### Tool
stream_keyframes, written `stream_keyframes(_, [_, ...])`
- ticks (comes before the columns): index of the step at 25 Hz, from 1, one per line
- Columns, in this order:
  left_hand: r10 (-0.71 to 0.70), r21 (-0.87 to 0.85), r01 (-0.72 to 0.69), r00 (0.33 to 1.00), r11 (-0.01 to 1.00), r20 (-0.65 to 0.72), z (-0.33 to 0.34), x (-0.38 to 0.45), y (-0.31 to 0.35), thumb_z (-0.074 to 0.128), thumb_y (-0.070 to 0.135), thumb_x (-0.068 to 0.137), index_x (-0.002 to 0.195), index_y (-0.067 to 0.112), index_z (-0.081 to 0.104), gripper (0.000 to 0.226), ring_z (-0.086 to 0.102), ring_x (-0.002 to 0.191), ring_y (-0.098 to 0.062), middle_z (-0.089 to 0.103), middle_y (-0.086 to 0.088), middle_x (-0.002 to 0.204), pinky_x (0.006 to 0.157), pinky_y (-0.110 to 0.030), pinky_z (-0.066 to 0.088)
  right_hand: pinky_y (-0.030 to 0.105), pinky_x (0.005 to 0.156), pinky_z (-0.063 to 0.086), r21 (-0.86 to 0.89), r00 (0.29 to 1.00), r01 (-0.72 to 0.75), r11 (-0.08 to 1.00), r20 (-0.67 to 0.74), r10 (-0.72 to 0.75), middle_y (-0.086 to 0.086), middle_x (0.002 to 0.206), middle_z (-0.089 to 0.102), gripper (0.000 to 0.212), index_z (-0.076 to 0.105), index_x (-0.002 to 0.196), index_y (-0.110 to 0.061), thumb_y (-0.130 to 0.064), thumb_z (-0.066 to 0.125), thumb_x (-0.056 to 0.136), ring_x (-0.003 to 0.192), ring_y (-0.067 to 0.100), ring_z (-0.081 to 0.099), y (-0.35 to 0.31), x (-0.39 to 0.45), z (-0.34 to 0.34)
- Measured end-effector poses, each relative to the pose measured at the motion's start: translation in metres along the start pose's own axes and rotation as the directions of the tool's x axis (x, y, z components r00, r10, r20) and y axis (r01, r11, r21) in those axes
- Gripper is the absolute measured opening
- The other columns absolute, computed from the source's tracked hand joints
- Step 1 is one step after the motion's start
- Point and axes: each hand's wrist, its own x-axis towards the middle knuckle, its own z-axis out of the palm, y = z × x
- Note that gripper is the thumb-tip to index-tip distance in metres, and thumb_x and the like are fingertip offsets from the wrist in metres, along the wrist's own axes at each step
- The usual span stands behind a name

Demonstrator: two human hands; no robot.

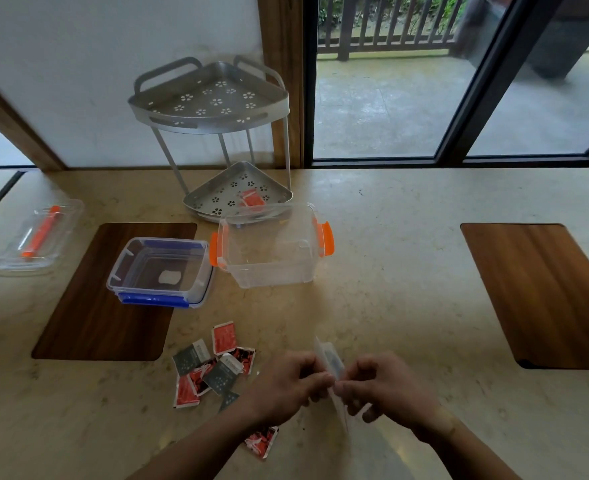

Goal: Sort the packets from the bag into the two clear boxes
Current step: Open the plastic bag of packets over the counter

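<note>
— What are the hands doing?

— Both are curled tight, pinching the clear bag [331,367] between them, left hand [287,384] on one side, right hand [386,386] on the other. The bag stands on edge, with something dark inside (too blurred to name).

— And the packets?

— A loose pile of packets [213,363] lies on the counter [372,289] just left of the left hand, red ones and grey ones overlapping. One more red packet [261,441] sits under the left forearm, partly hidden.

— The boxes?

— Farther back, both open. The blue box [161,271] rests half on a wooden mat [88,306]; the orange box [272,244] stands just to its right, touching or nearly so. I see no packets in either.

— Anything behind?

— A metal rack [213,140] stands behind the orange box, with a red packet on its lower shelf. Far left lies a clear lid [36,237] with an orange strip; far right, a second mat [542,292].
</note>
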Motion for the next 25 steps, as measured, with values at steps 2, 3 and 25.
stream_keyframes(2, [0.028, 0.065, -0.030, 0.999, 0.997, 0.036, -0.002, 0.001, 0.000, 0.063, 0.025, 0.092, 0.086, 0.015, 0.067, 0.012, 0.064, 0.068, -0.007, 0.069, 0.004, 0.076, 0.066, -0.030, 0.056, 0.023, 0.051, 0.053, -0.145, 0.999, 0.035, 0.989, 0.015, -0.033, 0.002, 0.072, 0.073, 0.015, 0.070, 0.075, -0.020, -0.032, 0.069, 0.084, 0.062, 0.012, 0.070, -0.002, -0.001, 0.002])
stream_keyframes(3, [0.042, 0.101, -0.047, 0.998, 0.994, 0.048, -0.003, 0.002, 0.001, 0.062, 0.027, 0.092, 0.087, 0.016, 0.066, 0.013, 0.064, 0.069, -0.006, 0.069, 0.005, 0.076, 0.068, -0.031, 0.056, 0.023, 0.048, 0.050, -0.250, 0.997, 0.073, 0.966, 0.026, -0.069, 0.000, 0.070, 0.071, 0.019, 0.067, 0.073, -0.023, -0.037, 0.063, 0.085, 0.059, 0.010, 0.068, -0.003, -0.002, 0.003])
stream_keyframes(25, [0.014, 0.185, -0.049, 0.982, 0.981, 0.187, -0.007, 0.000, 0.013, 0.052, 0.032, 0.097, 0.083, 0.033, 0.054, 0.014, 0.060, 0.076, -0.003, 0.062, 0.011, 0.079, 0.071, -0.021, 0.050, 0.019, 0.049, 0.034, -0.189, 0.979, 0.196, 0.962, -0.017, -0.203, -0.007, 0.053, 0.057, 0.023, 0.060, 0.062, -0.016, -0.027, 0.054, 0.081, 0.049, 0.004, 0.045, 0.012, 0.000, 0.018])
